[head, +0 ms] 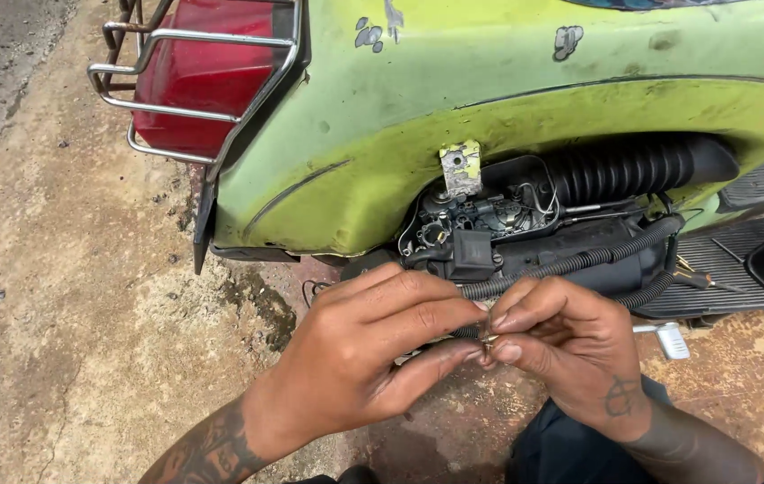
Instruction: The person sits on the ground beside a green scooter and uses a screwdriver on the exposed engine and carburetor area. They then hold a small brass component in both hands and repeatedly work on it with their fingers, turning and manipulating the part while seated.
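Nearest the camera, the tattooed left hand (373, 345) and the right hand (561, 345) meet fingertip to fingertip, both pinched shut on a small metal connector end (488, 339) of a black ribbed corrugated cable (570, 263). The connector sits right at the pinch; the cable runs up and away from it toward the exposed black engine parts (481, 229) under the dented green scooter body panel (507, 99). A steady hold seems best: keep the cable slack behind the pinch and work the tip with small finger motions.
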